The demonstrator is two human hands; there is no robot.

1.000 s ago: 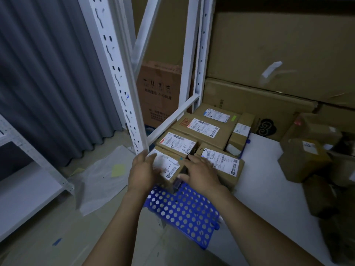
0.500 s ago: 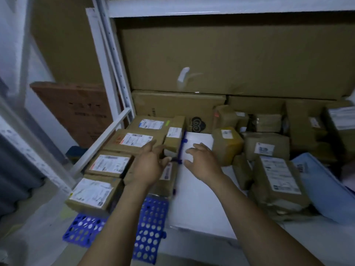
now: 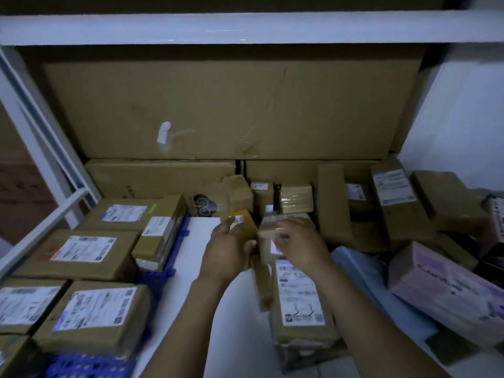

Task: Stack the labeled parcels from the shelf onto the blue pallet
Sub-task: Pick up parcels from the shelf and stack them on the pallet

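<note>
At frame center, above the white shelf [image 3: 210,301], the left hand [image 3: 227,251] grips a small labeled parcel [image 3: 244,223], thumb on its label. Just right of it, the right hand [image 3: 301,245] lies over a taped parcel [image 3: 268,231]; blur hides whether it grasps. The blue pallet [image 3: 90,366] sits lower left.

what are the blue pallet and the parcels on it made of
Blue pallet: looks like moulded plastic, slightly glossy, pierced with rows of round holes. Parcels: brown cardboard, matte, with white paper labels stuck on; some faces shine, probably clear tape.
</note>
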